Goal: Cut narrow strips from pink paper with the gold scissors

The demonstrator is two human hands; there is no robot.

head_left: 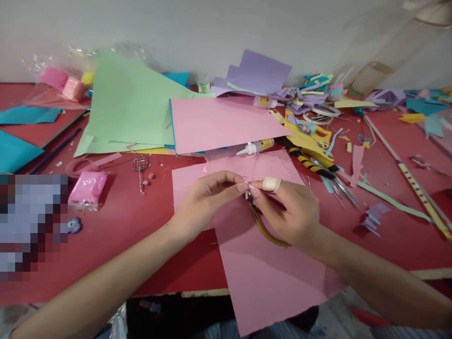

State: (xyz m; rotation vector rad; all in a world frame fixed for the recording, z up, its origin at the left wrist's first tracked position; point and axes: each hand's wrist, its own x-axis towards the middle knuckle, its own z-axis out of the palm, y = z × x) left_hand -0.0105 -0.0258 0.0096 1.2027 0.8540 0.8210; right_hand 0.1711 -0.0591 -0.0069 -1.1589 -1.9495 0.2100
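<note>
My left hand (pixel 208 197) and my right hand (pixel 289 209) meet over a pink paper sheet (pixel 261 268) that hangs off the front edge of the red table (pixel 134 226). Both hands pinch a small pink paper piece (pixel 248 184) between their fingertips. My right hand also grips a thin tool with olive-yellow handles (pixel 264 228), which curves out under the palm. A bandage wraps my right index finger. The tool's tip is hidden by the fingers.
A glue bottle (pixel 256 148) lies just behind the hands beside a pink sheet (pixel 222 122) and a green sheet (pixel 130 103). Yellow-black pliers (pixel 312 165), paper scraps, purple paper (pixel 257 73) sit right. A pink packet (pixel 88 186) and a small wire whisk (pixel 140 167) lie left.
</note>
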